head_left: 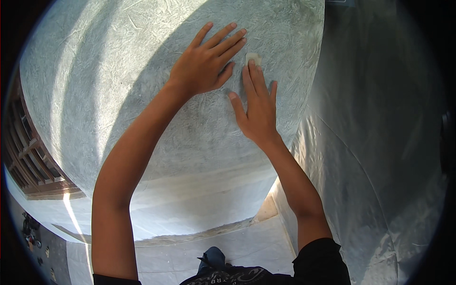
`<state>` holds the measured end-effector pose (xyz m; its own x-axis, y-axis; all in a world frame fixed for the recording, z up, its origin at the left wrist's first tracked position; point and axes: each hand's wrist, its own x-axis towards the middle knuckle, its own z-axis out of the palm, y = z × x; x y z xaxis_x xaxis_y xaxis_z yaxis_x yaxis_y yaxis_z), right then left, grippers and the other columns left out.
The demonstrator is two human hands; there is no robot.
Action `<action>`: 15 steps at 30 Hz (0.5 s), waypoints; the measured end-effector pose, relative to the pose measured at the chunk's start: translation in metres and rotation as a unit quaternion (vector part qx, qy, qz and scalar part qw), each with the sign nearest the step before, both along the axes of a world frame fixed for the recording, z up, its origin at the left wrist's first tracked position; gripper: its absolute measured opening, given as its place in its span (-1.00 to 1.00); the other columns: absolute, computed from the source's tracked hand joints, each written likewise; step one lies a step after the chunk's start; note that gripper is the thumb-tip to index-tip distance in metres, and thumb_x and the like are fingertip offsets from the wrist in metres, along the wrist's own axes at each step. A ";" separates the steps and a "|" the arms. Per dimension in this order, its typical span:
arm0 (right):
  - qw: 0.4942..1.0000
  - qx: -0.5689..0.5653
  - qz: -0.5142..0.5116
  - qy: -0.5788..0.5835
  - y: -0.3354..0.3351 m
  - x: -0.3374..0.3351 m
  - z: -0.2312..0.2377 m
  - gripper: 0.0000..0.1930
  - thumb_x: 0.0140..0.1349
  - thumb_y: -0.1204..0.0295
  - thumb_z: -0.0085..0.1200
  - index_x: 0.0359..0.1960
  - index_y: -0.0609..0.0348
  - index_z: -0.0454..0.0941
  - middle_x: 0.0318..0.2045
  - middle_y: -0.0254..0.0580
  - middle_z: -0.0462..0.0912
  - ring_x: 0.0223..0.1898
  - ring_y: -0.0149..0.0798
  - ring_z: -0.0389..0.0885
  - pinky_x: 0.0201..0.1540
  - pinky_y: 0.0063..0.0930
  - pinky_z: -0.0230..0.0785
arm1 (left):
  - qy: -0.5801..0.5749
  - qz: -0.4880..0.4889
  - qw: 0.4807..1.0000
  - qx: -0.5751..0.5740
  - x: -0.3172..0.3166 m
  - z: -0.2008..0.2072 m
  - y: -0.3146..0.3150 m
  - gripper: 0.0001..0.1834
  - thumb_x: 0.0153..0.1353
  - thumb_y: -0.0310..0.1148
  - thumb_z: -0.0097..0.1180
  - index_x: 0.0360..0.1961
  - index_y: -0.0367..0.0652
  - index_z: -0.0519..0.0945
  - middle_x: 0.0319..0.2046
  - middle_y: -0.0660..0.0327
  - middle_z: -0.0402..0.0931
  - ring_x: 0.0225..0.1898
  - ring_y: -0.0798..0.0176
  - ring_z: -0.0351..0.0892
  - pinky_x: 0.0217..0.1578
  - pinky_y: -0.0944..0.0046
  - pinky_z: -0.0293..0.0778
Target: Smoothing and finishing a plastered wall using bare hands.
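Note:
In front of me rises a grey, mottled wall (161, 147) with a rough, creased texture. Bright curved bands of light fall across its left part. My left hand (203, 64) lies flat against the wall, its fingers stretched and spread, holding nothing. To its right and slightly lower, my right hand (259, 107) presses a small off-white pad (253, 58) to the wall under its fingertips. The index and middle fingers lie close together on the pad, while the thumb and little finger stand apart. Most of the pad's lower part is hidden by these fingers.
A grey plastic sheet (365, 156) hangs along the right side, beyond the wall's edge. At the far left is a brown wooden lattice window (35, 161). Pale sheeting (171, 263) covers the floor around my foot (213, 256). Small dark objects (31, 230) lie at lower left.

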<state>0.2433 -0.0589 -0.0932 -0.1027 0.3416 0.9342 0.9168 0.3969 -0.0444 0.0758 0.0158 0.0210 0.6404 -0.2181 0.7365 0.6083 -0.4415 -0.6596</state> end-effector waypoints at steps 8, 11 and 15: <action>0.998 0.040 -0.005 -0.039 0.008 0.018 0.062 -0.32 0.51 0.15 -0.06 0.50 0.37 0.19 0.57 0.21 0.06 0.60 0.19 -0.02 0.38 0.73 -0.39 | -0.011 -0.039 0.999 -0.024 0.007 -0.001 -0.001 -0.44 0.36 -0.17 0.10 0.38 0.00 0.51 0.46 0.35 0.36 0.54 0.29 0.17 0.57 -0.08 -0.02; 0.999 -0.029 -0.003 -0.026 -0.011 0.006 -0.006 -0.33 0.51 0.15 -0.04 0.49 0.37 0.20 0.56 0.16 0.12 0.60 0.14 0.03 0.40 0.70 -0.38 | -0.006 -0.017 1.000 -0.006 0.005 0.000 -0.002 -0.43 0.35 -0.19 0.11 0.37 -0.01 0.51 0.46 0.34 0.36 0.54 0.30 0.18 0.57 -0.07 -0.02; 0.998 0.019 -0.036 -0.046 -0.002 0.029 0.037 -0.32 0.49 0.15 -0.03 0.48 0.38 0.21 0.55 0.22 0.13 0.59 0.20 0.04 0.36 0.75 -0.35 | -0.007 -0.023 1.000 -0.013 0.013 0.000 -0.003 -0.42 0.34 -0.19 0.12 0.38 -0.01 0.50 0.46 0.34 0.36 0.54 0.30 0.18 0.57 -0.08 -0.02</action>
<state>0.2720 -0.0611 -0.0559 -0.1658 0.3161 0.9341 0.9425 0.3296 0.0557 0.0891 0.0132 0.0212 0.6200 -0.2269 0.7511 0.5961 -0.4863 -0.6389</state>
